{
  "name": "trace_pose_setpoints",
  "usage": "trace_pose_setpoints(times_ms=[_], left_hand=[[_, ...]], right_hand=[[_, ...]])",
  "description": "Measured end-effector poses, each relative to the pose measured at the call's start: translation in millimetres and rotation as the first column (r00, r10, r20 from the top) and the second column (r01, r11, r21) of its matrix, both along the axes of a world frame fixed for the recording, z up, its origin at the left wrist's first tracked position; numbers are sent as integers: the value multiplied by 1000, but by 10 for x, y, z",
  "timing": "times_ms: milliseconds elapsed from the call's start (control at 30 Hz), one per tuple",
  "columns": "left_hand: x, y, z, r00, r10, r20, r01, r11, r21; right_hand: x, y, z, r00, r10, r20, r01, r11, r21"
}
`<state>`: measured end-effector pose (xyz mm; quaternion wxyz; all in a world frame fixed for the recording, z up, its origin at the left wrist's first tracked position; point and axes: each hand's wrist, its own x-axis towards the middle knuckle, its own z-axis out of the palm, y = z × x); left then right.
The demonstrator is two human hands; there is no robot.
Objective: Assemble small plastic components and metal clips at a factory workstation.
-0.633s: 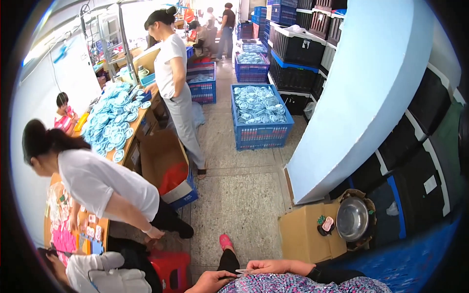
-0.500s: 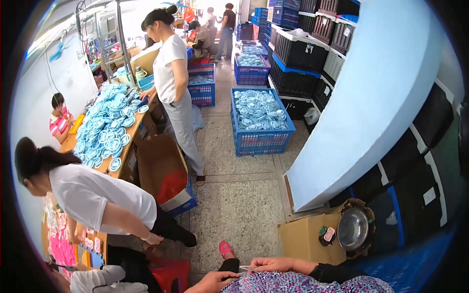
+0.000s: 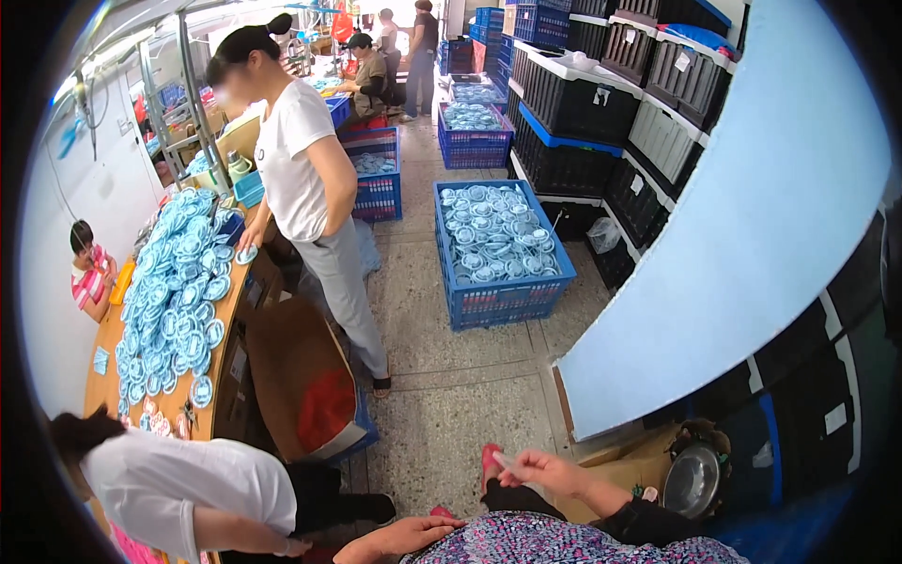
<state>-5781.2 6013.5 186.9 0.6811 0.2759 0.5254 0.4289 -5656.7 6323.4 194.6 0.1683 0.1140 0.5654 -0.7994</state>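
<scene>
My right hand [image 3: 554, 473] is raised in front of my body. Thumb and fingers pinch a small, pale, thin piece [image 3: 508, 463]; its exact kind is too blurred to tell. Lower and to the left, my left hand [image 3: 409, 535] lies against my flowered purple-and-white garment [image 3: 526, 540], with its fingers stretched flat and nothing visible in them. Below the right hand show my dark trouser leg and a pink shoe [image 3: 491, 461] on the speckled floor.
A blue crate [image 3: 503, 305] of round light-blue pieces stands ahead. Left is a long table [image 3: 225, 362] heaped with similar pieces, a cardboard box [image 3: 282, 376] and several people. A pale-blue pillar [image 3: 695, 310], stacked black bins [image 3: 573, 94] and a metal bowl [image 3: 692, 484] are on the right.
My right hand has lifted away from my left, carrying the pale piece; my left hand has flattened on the garment. The view has shifted, and the nearest person leans lower.
</scene>
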Motion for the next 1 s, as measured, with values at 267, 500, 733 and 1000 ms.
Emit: trace_pose_setpoints(times_ms=[267,500,733,1000], left_hand=[[-1178,1316,256,955,159,-250,-188,977,-97],[-2299,2232,704,684,640,-351,-681,733,10],[-3602,3161,992,484,858,-173,-778,512,365],[-4797,3968,1058,603,784,144,-773,530,350]], right_hand=[[-1871,1545,645,951,-192,-244,249,940,234],[-3297,2334,1135,888,-211,-408,305,935,182],[-4250,2376,1111,946,-52,-319,170,920,353],[-5067,2791,1038,964,-50,-260,175,857,486]])
